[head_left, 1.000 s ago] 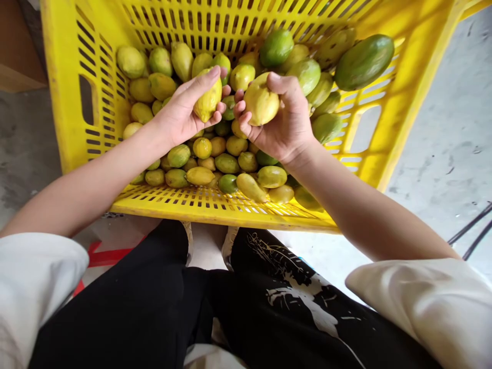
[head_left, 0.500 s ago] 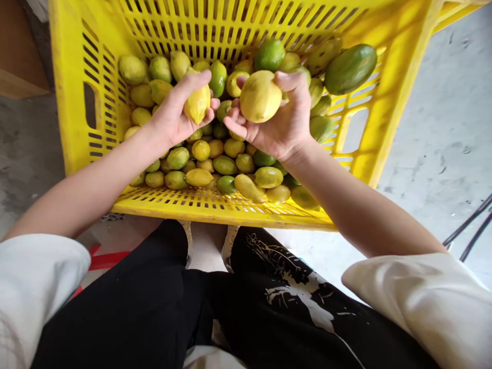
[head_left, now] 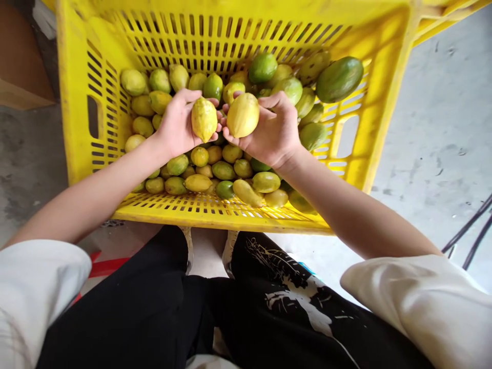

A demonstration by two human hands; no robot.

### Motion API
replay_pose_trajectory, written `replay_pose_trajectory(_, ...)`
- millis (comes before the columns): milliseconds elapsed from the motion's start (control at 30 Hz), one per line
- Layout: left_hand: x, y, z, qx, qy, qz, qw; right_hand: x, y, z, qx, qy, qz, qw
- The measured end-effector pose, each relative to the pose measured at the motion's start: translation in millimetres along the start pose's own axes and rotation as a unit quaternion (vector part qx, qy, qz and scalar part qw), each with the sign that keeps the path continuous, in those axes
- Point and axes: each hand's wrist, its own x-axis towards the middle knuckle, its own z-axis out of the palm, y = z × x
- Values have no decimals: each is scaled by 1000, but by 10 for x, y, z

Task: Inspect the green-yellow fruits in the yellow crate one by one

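My left hand holds a yellow lemon with a bumpy skin, its pointed end toward me. Close beside it, my right hand cups a rounder, smoother yellow lemon in its curled fingers. The fingertips of both hands almost meet between the two fruits. Both hands are above a yellow slotted plastic crate, over many lemons in shades of yellow and green. A large dark green fruit lies at the crate's right end, and a green lemon sits beyond my right hand. My wrists hide part of the pile.
The crate stands on a grey concrete floor just past my shoes. A cardboard box is at the far left. Dark cables lie at the right, and red strips show on the floor near my left leg.
Both hands have come lower and closer together. The right one has moved left with its lemon, and both lemons have been turned. The camera view has shifted slightly.
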Motion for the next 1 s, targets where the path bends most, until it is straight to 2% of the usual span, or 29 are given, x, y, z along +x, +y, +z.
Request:
replay_pose_trajectory(200,-31,88,25,-58,-18,1,998,-9,-85,18,31,-14,-16,999)
replay_pose_trajectory(333,-46,54,43,-22,-37,-10,999,-35,-52,99,6,49,35,998)
replay_pose_trajectory(467,-57,10,51,-5,-50,-27,998,-81,17,157,4,105,38,994)
replay_pose_trajectory(633,5,-35,5,6,-8,-19,1000,-60,15,158,-5,89,35,995)
replay_pose_trajectory(767,15,-51,-2,8,-7,-23,1000,-58,-11,170,-17,67,33,997)
replay_pose_trajectory(900,-24,23,29,-31,-20,-19,999,-66,-62,157,17,65,22,998)
replay_pose_trajectory(1000,-13,84,28,-60,-3,-10,998,-43,-101,130,30,47,8,998)
